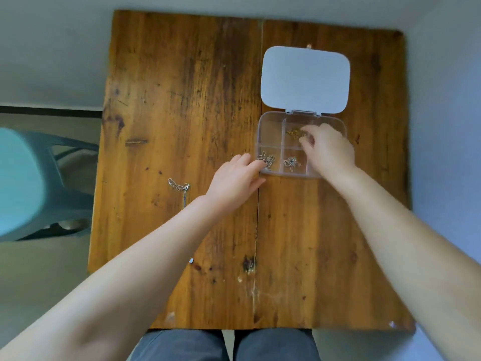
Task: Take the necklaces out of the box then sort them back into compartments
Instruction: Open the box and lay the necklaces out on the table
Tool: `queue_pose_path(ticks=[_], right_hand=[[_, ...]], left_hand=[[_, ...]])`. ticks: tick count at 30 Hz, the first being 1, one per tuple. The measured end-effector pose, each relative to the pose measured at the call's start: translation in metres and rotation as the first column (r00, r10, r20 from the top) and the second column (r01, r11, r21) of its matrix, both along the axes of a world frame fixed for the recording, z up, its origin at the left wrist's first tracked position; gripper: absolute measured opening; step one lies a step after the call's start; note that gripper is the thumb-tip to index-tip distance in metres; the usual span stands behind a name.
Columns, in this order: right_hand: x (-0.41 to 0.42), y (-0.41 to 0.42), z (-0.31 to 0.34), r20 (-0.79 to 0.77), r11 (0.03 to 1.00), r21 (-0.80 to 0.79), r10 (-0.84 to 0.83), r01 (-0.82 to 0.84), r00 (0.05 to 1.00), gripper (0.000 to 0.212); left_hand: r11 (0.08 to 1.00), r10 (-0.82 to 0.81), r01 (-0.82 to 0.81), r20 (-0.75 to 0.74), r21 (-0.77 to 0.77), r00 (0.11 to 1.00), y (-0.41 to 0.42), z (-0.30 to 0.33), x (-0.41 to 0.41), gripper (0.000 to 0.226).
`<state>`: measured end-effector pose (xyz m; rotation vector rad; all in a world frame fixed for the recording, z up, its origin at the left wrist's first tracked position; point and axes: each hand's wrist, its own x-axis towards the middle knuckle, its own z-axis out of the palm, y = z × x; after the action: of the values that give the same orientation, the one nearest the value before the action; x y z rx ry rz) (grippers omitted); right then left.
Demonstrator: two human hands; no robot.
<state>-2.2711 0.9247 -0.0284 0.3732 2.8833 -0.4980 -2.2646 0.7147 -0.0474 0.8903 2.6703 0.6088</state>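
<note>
A clear plastic compartment box lies on the wooden table with its white lid folded open behind it. My right hand reaches into the upper right compartment, its fingertips pinched on a gold necklace. My left hand rests at the box's near left corner, fingers touching a silver necklace in the lower left compartment. A second silver necklace sits in the lower middle compartment. Another silver chain lies loose on the table to the left.
The wooden table has a seam down its middle. A teal plastic chair stands off the table's left edge. My knees show below the near edge.
</note>
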Motion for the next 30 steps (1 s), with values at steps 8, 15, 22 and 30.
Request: queue_pose_path(ticks=[8,15,22,30], right_hand=[[-0.037,0.014,-0.018,0.176,0.909,0.313,0.228,-0.274,0.958,0.022],[-0.024,0.012,0.019,0.089,0.977,-0.127,0.185,-0.173,0.979,0.013],[0.018,-0.018,0.091,0.122,0.612,-0.787,0.279,-0.079,0.952,0.010],[0.088,-0.063,0.072,0.149,0.408,-0.889,-0.173,0.209,0.974,0.026]], left_hand=[[0.991,0.121,-0.121,-0.002,0.060,0.993,0.011,-0.004,0.001,0.015],[0.990,0.139,-0.138,-0.041,0.033,0.989,0.013,0.005,0.005,0.024],[0.920,-0.003,-0.182,0.472,0.346,0.882,0.029,0.058,-0.008,0.025],[0.872,-0.211,-0.383,0.940,0.306,0.270,-0.077,0.039,-0.031,0.038]])
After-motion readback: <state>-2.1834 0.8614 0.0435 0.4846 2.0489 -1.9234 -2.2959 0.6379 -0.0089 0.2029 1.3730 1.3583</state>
